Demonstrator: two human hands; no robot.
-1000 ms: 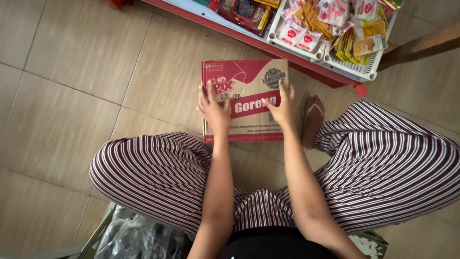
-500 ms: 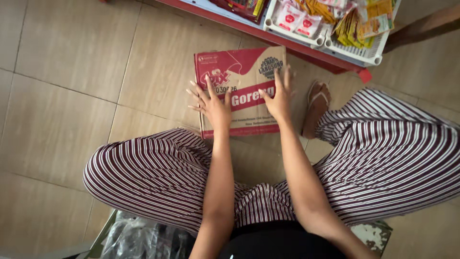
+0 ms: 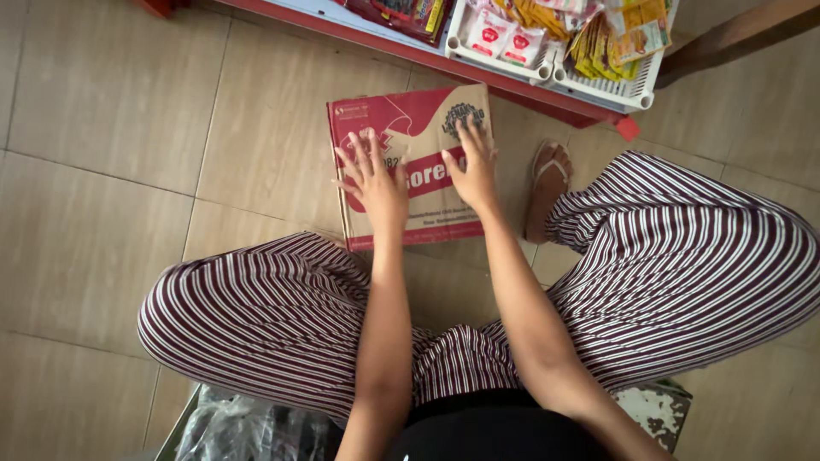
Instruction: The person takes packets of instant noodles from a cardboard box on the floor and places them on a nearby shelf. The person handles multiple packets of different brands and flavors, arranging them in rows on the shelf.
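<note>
Beige tiles made the floor (image 3: 102,222), and the flat cardboard box (image 3: 410,115) lay directly on it; every place below is given from this box. The person sat behind the box on a low seat, with legs in striped trousers (image 3: 256,316) spread to both sides of it. Beyond the far edge of the box ran a red shelf (image 3: 359,30), and white baskets of snack packets (image 3: 589,43) stood on it, to the far right. A sandal (image 3: 547,188) was just beside the right edge of the box.

The left hand (image 3: 376,183) lay open and flat on the left part of the lid, fingers spread. The right hand (image 3: 472,166) lay open and flat on the right part, fingers pointing to the shelf. Neither hand gripped anything.

To do this pressing well, I judge that both palms should push evenly, because the box was thin and could slide on smooth tile. Keeping the hands apart would hold it steady.

The box was brown cardboard with a large red printed area and white shapes. It looked closed, a little worn, and slightly turned against the tile lines.
</note>
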